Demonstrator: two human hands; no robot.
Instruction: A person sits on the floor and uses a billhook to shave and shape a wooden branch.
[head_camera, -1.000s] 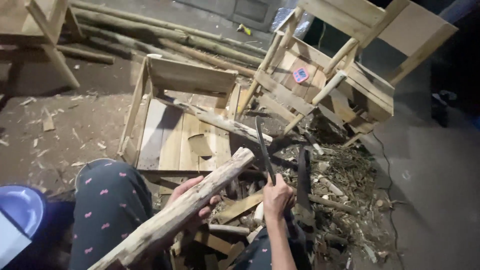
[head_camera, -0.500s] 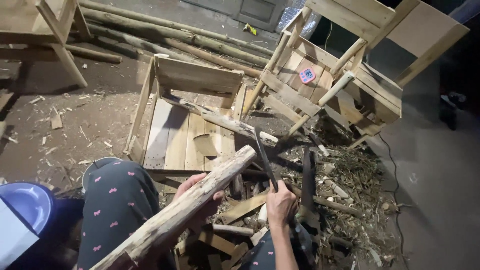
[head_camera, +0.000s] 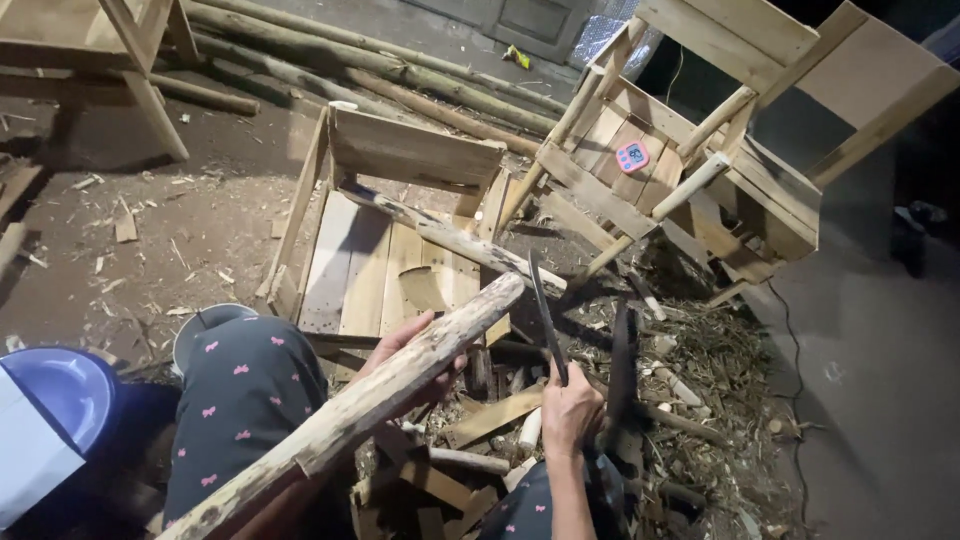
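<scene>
Left hand (head_camera: 405, 360) cups the pale, rough-barked wooden pole (head_camera: 370, 400) from beneath, fingers curled loosely; the pole's lower end is cut off by the frame. Right hand (head_camera: 570, 408) grips a dark, long-bladed knife (head_camera: 546, 315), fist closed, handle hidden inside.

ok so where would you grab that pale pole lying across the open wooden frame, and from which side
Probably by the thick near end of the pale pole, just past the frame's right rail, coming down from above. That end lies clear of the slats and slopes toward the right hand, which holds the blade. The left hand is under the stripped log. The far end is tucked inside the frame.
</scene>
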